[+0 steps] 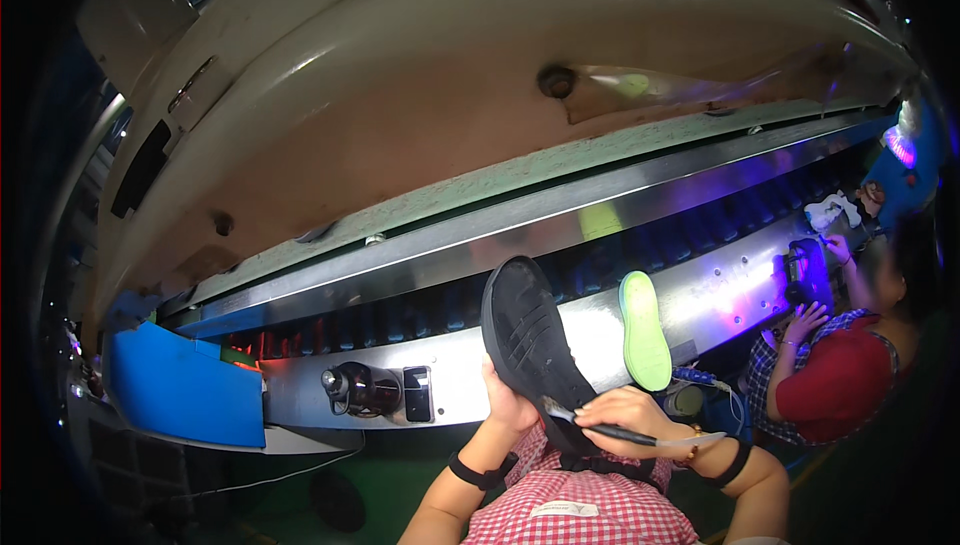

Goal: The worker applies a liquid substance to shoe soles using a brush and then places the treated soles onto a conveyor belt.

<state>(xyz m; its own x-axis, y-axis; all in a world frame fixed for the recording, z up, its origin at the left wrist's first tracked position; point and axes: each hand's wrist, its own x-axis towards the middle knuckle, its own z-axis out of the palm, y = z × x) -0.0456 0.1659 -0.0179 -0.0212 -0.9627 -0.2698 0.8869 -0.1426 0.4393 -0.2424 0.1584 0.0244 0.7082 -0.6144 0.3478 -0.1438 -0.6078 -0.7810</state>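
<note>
My left hand (508, 403) is closed on the near left side of a black shoe (535, 330), which is tilted with its toe pointing away from me. In my right hand (625, 415) is a slim, dark-handled brush (630, 434). Its small tip meets or nearly meets the shoe's near right edge; I cannot tell whether they touch. To the right of the shoe, a bright green shoe sole (645, 333) lies on the metal bench.
On the metal bench (470, 385) stand a dark bottle (362, 390) and, beside it, a phone (418, 394). A roller conveyor (420, 322) runs behind. At left is a blue panel (185, 385). A co-worker (835, 380) handles something dark at right. A container (684, 402) sits beyond my right hand.
</note>
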